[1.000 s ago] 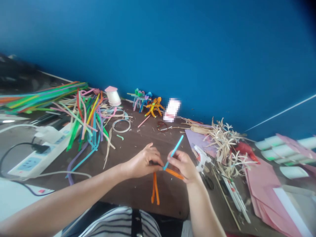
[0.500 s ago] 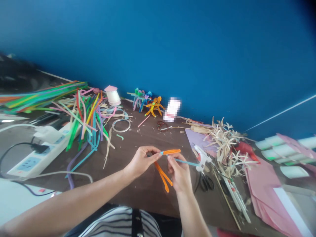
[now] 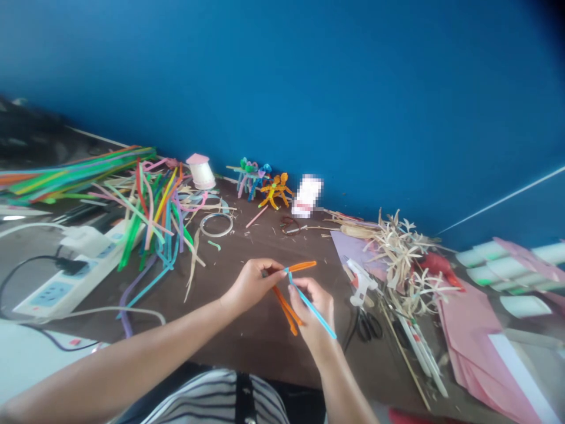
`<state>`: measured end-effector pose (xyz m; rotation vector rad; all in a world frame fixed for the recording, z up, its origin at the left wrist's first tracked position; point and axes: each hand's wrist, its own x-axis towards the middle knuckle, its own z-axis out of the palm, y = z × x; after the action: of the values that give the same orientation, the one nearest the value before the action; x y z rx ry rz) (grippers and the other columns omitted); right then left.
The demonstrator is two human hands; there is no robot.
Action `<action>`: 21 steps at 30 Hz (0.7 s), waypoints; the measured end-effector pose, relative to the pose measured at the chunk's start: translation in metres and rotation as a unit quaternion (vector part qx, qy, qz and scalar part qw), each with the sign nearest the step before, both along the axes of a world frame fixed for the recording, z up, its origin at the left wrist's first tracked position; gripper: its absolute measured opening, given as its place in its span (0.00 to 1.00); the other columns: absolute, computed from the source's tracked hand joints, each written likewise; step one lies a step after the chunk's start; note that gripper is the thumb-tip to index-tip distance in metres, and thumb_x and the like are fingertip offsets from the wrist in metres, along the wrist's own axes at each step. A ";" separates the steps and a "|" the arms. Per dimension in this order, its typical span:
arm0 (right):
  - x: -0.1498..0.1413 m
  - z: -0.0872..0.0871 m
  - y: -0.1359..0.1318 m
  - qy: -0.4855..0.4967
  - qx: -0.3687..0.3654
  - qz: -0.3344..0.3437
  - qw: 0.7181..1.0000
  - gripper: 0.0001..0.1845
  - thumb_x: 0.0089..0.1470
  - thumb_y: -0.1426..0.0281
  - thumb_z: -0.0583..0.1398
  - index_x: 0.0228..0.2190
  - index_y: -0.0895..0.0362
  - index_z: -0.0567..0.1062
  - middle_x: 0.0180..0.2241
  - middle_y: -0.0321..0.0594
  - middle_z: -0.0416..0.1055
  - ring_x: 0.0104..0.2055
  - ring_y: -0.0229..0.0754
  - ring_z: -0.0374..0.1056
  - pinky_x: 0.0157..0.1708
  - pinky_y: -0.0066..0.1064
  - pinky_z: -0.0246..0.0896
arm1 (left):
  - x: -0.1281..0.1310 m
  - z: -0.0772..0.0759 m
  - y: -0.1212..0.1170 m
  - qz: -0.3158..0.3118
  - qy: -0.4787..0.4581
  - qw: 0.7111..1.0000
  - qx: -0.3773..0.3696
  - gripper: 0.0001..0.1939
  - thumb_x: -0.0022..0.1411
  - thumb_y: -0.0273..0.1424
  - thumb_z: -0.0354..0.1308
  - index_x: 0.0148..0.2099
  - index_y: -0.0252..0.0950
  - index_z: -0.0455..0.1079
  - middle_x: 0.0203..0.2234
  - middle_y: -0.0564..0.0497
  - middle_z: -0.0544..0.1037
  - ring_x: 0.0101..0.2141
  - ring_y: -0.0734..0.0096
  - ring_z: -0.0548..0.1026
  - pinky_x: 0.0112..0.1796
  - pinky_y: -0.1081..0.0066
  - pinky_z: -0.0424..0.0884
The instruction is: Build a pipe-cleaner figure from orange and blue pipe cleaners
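Note:
My left hand [image 3: 253,284] pinches a bent orange pipe cleaner [image 3: 286,307] above the brown table [image 3: 229,330]. One orange end sticks out to the right, two legs hang down between my hands. My right hand [image 3: 314,309] grips a light blue pipe cleaner [image 3: 311,305] that meets the orange one at the pinch point and slants down to the right over my wrist. Both hands are closed on these stems, touching each other near the join.
A heap of coloured pipe cleaners [image 3: 150,206] and a power strip [image 3: 66,282] lie at left. Finished pipe cleaner figures [image 3: 265,185] stand by the blue wall. A glue gun [image 3: 362,282], scissors [image 3: 366,324], dried straw flowers [image 3: 401,253] and pink paper [image 3: 477,330] are at right.
The blue pipe cleaner swung from pointing up right, then right, to slanting down right. My right hand turned around the orange stem while the left kept its pinch.

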<state>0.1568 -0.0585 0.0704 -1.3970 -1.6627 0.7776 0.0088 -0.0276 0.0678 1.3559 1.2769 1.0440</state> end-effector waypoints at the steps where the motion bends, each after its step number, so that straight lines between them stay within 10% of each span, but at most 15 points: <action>1: 0.000 -0.001 0.001 -0.002 0.003 -0.006 1.000 0.10 0.49 0.65 0.56 0.28 0.58 0.73 0.21 0.35 0.69 0.22 0.35 0.63 0.22 0.23 0.57 | 0.000 0.000 0.000 -0.012 -0.038 0.999 -0.037 0.11 0.50 0.35 0.56 0.31 0.32 0.73 0.25 0.50 0.76 0.28 0.70 0.70 0.31 0.74 0.64; 12: 0.010 -0.011 0.011 0.010 0.020 -0.054 0.998 0.10 0.48 0.65 0.55 0.24 0.58 0.72 0.19 0.35 0.67 0.21 0.35 0.61 0.21 0.24 0.56 | -0.005 -0.009 0.003 -0.047 -0.244 0.939 -0.237 0.17 0.50 0.37 0.55 0.40 0.32 0.70 0.32 0.46 0.75 0.35 0.66 0.72 0.33 0.71 0.65; 21: 0.008 -0.015 0.010 0.059 -0.008 -0.049 0.997 0.09 0.48 0.65 0.57 0.23 0.58 0.72 0.18 0.35 0.66 0.20 0.35 0.60 0.20 0.25 0.55 | 0.001 -0.015 0.002 -0.082 -0.042 0.995 -0.031 0.13 0.51 0.32 0.54 0.38 0.33 0.72 0.36 0.47 0.75 0.38 0.67 0.70 0.40 0.70 0.63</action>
<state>0.1648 -0.0482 0.0549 -1.4039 -1.4896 0.8032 0.0096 -0.0256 0.0527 1.3322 1.1087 0.9301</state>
